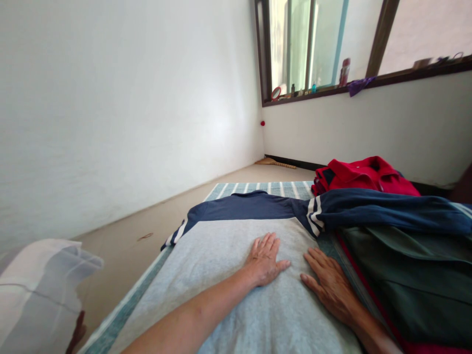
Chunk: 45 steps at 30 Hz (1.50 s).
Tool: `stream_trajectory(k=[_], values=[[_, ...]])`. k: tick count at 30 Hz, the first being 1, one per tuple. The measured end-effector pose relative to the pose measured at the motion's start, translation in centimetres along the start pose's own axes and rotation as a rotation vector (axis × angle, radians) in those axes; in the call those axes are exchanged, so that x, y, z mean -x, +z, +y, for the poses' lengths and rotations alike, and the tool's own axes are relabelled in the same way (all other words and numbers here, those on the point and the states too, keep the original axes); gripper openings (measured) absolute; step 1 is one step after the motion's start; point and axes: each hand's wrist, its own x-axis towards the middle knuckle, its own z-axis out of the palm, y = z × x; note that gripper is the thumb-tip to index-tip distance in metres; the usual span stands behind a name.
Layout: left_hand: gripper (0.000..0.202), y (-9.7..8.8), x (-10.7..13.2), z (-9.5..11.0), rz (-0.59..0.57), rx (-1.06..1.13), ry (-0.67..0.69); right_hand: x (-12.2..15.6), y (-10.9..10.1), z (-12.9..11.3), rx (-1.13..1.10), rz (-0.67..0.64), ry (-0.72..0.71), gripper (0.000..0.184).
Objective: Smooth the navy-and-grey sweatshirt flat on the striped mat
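A grey and navy long-sleeved shirt lies spread out, its navy shoulders and collar at the far end. White stripes ring both sleeves. The right sleeve stretches out to the right over a dark green garment, while the left one drops over the edge. My left hand rests flat on the grey body of the shirt, fingers spread. Close to the shirt's right side, my right hand also lies palm down with its fingers stretched out. Neither hand grips the cloth.
Beneath the shirt is a striped blue-green cover. Folded dark green clothing and a red garment pile are at the right. A white, sheer-looking thing stands at the lower left. A broom lies in the floor corner.
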Motion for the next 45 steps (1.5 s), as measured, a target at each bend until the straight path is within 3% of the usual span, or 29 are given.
stream_trajectory(k=[23, 45], values=[[0.074, 0.12, -0.11, -0.11, 0.011, -0.002, 0.008, 0.07, 0.14, 0.08, -0.037, 0.050, -0.017, 0.057], [0.072, 0.22, -0.13, -0.18, 0.027, 0.008, 0.016, 0.09, -0.17, -0.07, -0.020, 0.004, 0.000, 0.059]])
